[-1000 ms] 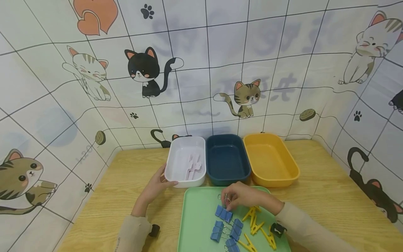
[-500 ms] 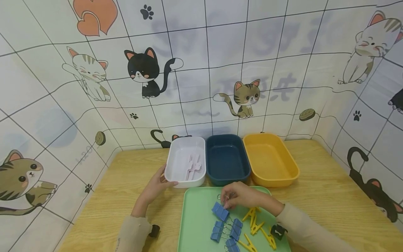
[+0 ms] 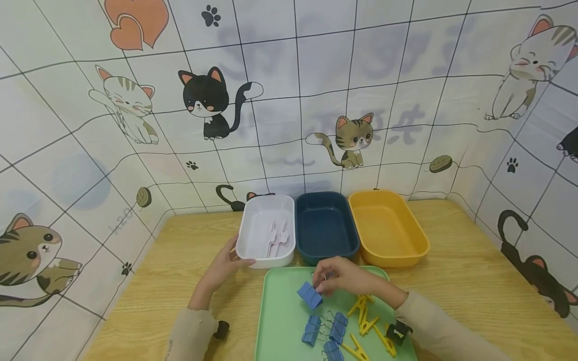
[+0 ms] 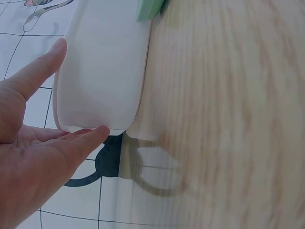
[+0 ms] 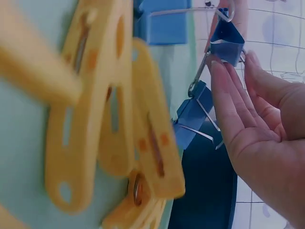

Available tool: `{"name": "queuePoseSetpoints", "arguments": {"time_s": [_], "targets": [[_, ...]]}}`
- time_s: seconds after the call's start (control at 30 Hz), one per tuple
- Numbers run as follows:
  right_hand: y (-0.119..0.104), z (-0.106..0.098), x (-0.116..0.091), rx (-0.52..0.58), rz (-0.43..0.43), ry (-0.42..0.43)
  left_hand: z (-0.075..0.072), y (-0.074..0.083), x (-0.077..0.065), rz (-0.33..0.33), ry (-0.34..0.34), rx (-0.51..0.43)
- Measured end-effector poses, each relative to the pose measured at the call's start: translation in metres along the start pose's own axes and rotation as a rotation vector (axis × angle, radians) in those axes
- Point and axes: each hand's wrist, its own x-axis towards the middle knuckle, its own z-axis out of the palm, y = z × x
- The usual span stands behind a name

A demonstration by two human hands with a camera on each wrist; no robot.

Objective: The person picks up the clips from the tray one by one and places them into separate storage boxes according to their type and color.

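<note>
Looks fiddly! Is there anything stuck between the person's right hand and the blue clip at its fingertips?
Nothing visible is. The right hand pinches the blue clip directly. The yellow clothespins lie off to one side on the green tray, not between them.

Head view high, fwd/down; wrist views close-up, L sharing white bin (image 4: 102,67) w/ it, R yellow clips (image 5: 155,100)

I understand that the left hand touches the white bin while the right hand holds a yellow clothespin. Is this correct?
Not entirely: the right hand holds a blue binder clip, as the head and right wrist views show. The left hand does touch the white bin.
</note>
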Motion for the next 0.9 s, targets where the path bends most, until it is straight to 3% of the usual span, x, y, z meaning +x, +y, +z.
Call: {"name": "queuePoseSetpoints", "arguments": {"time_s": [0.23,0.53,0.9], "targets": [[-0.002,0.001,0.001,0.079,0.034,0.022,-0.001,-0.001,0.001,-0.003,-0.001,0.004],[-0.004,0.001,0.002,0.102,-0.004,0.066,0.0,-0.001,0.001,0.008,-0.004,-0.005],[-0.013,-0.001,0.0,0.054,-0.06,0.12,-0.001,-0.001,0.0,0.008,-0.007,0.003]]}}
